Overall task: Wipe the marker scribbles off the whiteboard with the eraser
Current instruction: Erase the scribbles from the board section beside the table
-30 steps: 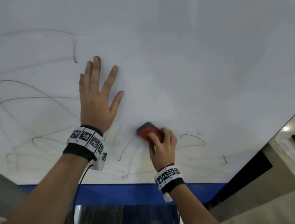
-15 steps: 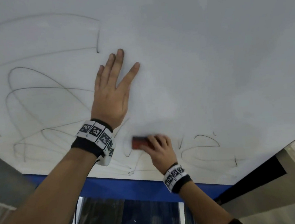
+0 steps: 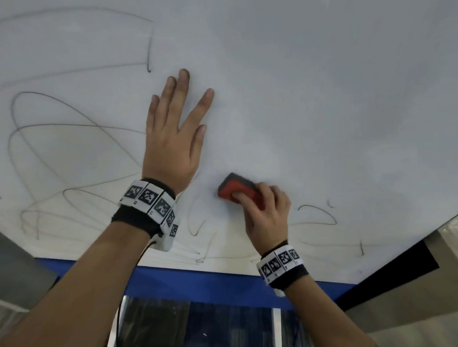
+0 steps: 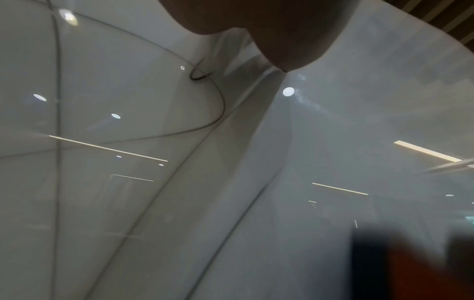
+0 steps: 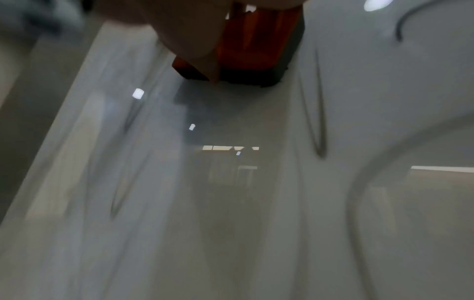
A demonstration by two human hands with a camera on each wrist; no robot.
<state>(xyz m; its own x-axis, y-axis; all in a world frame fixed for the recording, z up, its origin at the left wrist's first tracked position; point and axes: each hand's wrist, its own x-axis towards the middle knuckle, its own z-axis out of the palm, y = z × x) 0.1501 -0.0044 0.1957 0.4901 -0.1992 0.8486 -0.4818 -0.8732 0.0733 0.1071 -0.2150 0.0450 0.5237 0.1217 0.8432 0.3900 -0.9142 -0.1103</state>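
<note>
Glossy whiteboard (image 3: 325,83) is filling the head view, a blue strip (image 3: 203,282) running under its lower edge, ceiling lights reflecting in the sheen on both wrist views.

Eraser (image 3: 238,190) is sitting face-down on the board low at centre: a small block, orange-red plastic back, dark felt pad against the surface. I'm reading its long axis as running up-left to down-right. My right hand (image 3: 268,216) is gripping it from below, fingers curled over its lower-right end, the upper-left end showing free.

Scribbles (image 3: 64,148), thin dark loops, are lying mostly to the left, behind and beyond my left hand (image 3: 173,142). Smaller strokes are hanging just below-left of the eraser and a loop just to its right. Upper right of the board is looking wiped, faintly smudged.

Left hand is lying flat on the board, fingers straight and spread, holding nothing, just up-left of the eraser.

Judgement: the nearest marks are sitting below the pad on both sides. The big left loops will need the bracing hand shifted.
</note>
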